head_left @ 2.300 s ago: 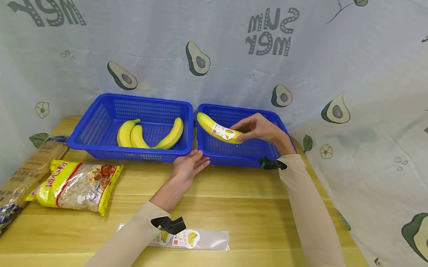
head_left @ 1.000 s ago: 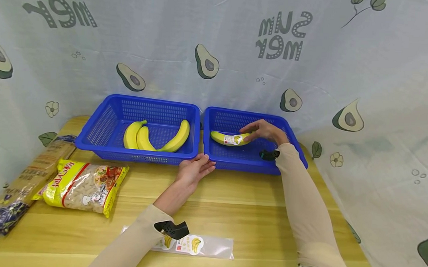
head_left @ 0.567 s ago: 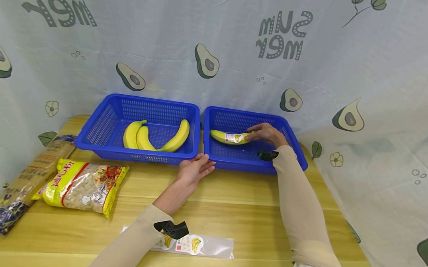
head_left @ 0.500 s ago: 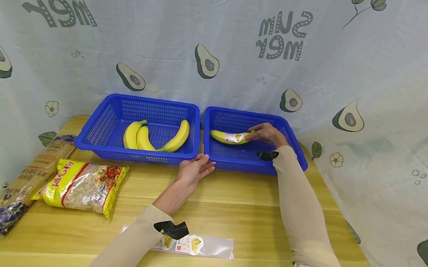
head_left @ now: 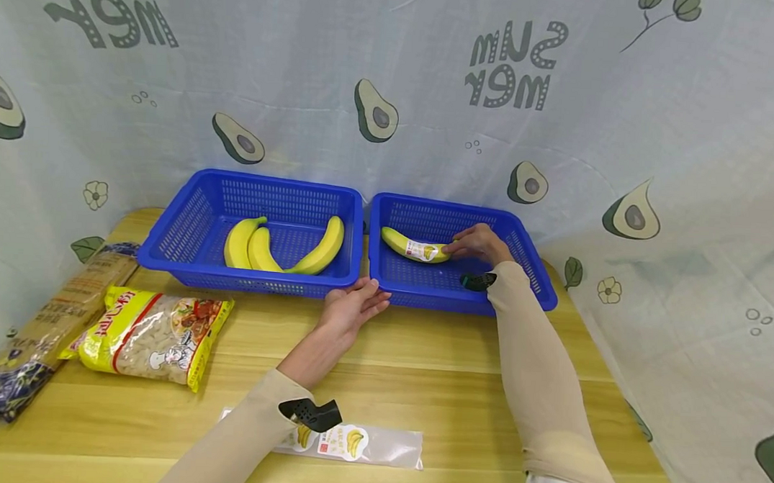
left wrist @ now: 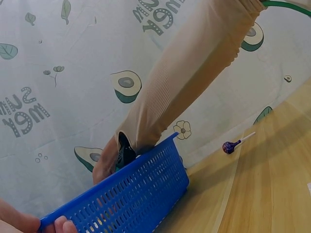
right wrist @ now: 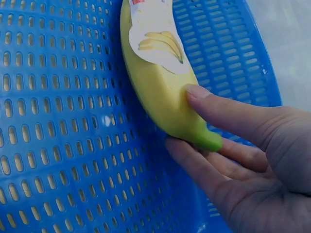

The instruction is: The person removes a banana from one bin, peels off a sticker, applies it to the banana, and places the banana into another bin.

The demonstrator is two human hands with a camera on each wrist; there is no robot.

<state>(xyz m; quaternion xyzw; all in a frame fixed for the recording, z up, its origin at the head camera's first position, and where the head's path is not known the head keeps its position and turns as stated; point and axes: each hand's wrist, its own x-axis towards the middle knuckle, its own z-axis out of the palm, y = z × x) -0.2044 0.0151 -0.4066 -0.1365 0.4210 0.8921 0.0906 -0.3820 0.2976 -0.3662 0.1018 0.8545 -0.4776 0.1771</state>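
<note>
In the right-hand blue basket point(head_left: 424, 290) lies a yellow banana point(head_left: 395, 242) with a white label round its middle. My right hand point(head_left: 479, 244) reaches into this basket and pinches the banana's stem end between thumb and fingers. The right wrist view shows the thumb on top of the banana point(right wrist: 160, 97) and the fingers under its green tip. At the basket's near left corner, my left hand point(head_left: 350, 312) grips the rim, as the left wrist view shows on the basket point(left wrist: 141, 194). The left-hand blue basket point(head_left: 249, 282) holds several unlabelled bananas point(head_left: 322, 249).
A clear strip with banana labels point(head_left: 387, 449) lies near the front, partly under the left forearm. A yellow food packet point(head_left: 162, 336) and a long brown bag point(head_left: 66, 307) lie at left. A lollipop point(left wrist: 231, 146) shows in the left wrist view. A printed curtain point(head_left: 290, 86) hangs behind.
My right hand has lowered the labelled banana into the right basket and shifted toward its stem end. Just now the banana's far end has tipped up slightly. The left hand keeps its grip.
</note>
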